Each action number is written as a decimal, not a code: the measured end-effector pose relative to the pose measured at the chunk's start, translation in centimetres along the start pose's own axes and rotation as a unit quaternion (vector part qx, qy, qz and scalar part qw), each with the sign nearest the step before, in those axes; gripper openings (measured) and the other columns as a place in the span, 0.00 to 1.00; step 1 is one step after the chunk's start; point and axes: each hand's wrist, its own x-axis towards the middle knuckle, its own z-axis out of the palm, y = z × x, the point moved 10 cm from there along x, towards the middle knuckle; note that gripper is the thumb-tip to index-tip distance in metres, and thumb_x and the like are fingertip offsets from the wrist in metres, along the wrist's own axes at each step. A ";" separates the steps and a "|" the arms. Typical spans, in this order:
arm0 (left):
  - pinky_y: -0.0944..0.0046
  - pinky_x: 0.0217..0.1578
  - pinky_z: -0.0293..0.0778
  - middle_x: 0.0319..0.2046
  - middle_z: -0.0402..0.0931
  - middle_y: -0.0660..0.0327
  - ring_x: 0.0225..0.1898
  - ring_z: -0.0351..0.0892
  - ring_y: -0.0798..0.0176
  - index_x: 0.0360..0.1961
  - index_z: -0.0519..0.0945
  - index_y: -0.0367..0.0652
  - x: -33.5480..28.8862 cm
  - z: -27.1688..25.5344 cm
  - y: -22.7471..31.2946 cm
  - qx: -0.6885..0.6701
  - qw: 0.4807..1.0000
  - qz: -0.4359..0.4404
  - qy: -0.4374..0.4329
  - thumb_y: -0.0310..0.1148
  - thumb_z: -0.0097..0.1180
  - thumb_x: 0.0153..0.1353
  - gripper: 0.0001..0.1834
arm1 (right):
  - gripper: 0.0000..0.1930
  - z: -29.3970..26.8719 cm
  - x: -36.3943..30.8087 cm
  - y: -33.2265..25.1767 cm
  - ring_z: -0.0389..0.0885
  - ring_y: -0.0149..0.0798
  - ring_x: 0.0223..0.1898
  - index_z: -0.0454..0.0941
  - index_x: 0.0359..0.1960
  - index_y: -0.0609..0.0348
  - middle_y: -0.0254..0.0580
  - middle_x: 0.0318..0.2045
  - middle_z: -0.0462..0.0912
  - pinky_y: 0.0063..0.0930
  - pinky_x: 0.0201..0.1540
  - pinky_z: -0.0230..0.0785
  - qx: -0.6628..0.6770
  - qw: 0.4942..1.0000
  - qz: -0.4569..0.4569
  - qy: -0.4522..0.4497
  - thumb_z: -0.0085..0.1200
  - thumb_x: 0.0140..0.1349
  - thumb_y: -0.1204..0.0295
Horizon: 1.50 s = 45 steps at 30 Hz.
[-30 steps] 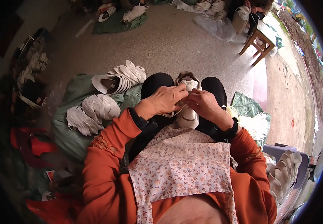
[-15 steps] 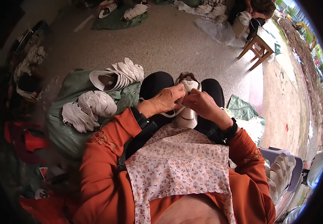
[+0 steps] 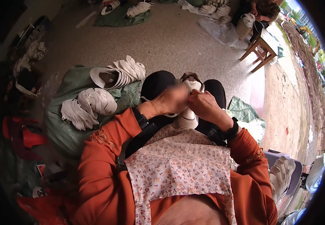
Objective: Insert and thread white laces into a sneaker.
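A white shoe (image 3: 187,119) with a brown collar rests between my knees, its heel end away from me. My left hand (image 3: 171,100) is at the left side of its lacing area, its fingers smeared by blur. My right hand (image 3: 204,104) is closed over the right side of the shoe, fingertips pinched together close to the left hand. What the right fingertips hold is hidden. A pale shoelace (image 3: 170,115) hangs in a loop beneath my left hand.
On a green sheet (image 3: 63,132) at left lie white shoe uppers (image 3: 98,102) in stacked bundles. More pale pieces (image 3: 281,173) fill a grey bin (image 3: 297,174) at lower right. A wooden stool (image 3: 262,50) stands at far right, near another person's hands (image 3: 261,17).
My left hand has shifted slightly and blurred. The right hand stays close by, at the shoe. The lace loop hanging between the hands shows less now.
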 end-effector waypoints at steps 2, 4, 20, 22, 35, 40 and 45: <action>0.58 0.32 0.73 0.29 0.68 0.59 0.33 0.76 0.52 0.21 0.68 0.40 -0.1 0.0 0.0 0.001 1.000 0.000 0.007 0.22 0.64 0.43 0.14 | 0.07 1.1 0.2 0.5 0.79 0.44 0.36 0.80 0.38 0.48 0.38 0.32 0.77 0.38 0.39 0.70 -0.017 1.000 0.006 -0.024 0.57 0.58 0.66; 0.59 0.32 0.74 0.29 0.68 0.59 0.33 0.76 0.52 0.20 0.68 0.41 -0.1 0.0 0.1 0.007 1.000 0.003 0.015 0.23 0.64 0.42 0.14 | 0.07 1.2 0.5 0.9 0.79 0.45 0.37 0.80 0.37 0.49 0.39 0.33 0.77 0.37 0.41 0.70 0.048 0.997 0.047 -0.049 0.57 0.58 0.66; 0.61 0.34 0.75 0.33 0.72 0.60 0.33 0.78 0.58 0.27 0.74 0.41 0.9 0.7 -0.6 -0.033 0.994 -0.071 -0.078 0.30 0.62 0.49 0.08 | 0.10 -11.2 -5.5 13.4 0.66 0.22 0.24 0.76 0.36 0.59 0.27 0.21 0.70 0.19 0.28 0.59 0.457 0.775 0.167 0.402 0.51 0.68 0.65; 0.60 0.34 0.75 0.32 0.74 0.59 0.33 0.80 0.56 0.29 0.75 0.41 1.7 0.0 -0.2 -0.019 0.995 -0.091 -0.035 0.33 0.62 0.51 0.10 | 0.10 -12.5 -6.1 12.9 0.67 0.22 0.25 0.76 0.37 0.59 0.28 0.22 0.72 0.17 0.30 0.60 0.464 0.784 0.156 0.381 0.50 0.69 0.64; 0.56 0.40 0.74 0.33 0.72 0.55 0.40 0.77 0.51 0.31 0.76 0.38 4.1 2.3 3.6 0.120 0.992 0.022 -0.043 0.27 0.59 0.52 0.06 | 0.21 -4.0 -3.2 3.3 0.78 0.48 0.42 0.75 0.40 0.59 0.42 0.48 0.72 0.38 0.44 0.72 0.156 0.985 -0.047 0.061 0.68 0.43 0.75; 0.57 0.40 0.74 0.34 0.72 0.55 0.40 0.77 0.51 0.31 0.77 0.38 4.5 3.1 3.6 0.123 0.990 0.011 -0.075 0.27 0.59 0.53 0.05 | 0.18 -3.0 -3.3 4.4 0.77 0.48 0.43 0.74 0.36 0.61 0.43 0.47 0.71 0.36 0.45 0.72 0.160 0.983 -0.061 0.069 0.67 0.44 0.74; 0.57 0.40 0.74 0.35 0.73 0.56 0.40 0.77 0.52 0.31 0.77 0.38 5.1 3.8 3.4 0.154 0.985 0.011 -0.084 0.28 0.59 0.53 0.06 | 0.14 -2.6 -3.8 5.1 0.76 0.49 0.45 0.74 0.35 0.61 0.46 0.47 0.71 0.35 0.46 0.72 0.187 0.976 -0.077 0.085 0.66 0.49 0.72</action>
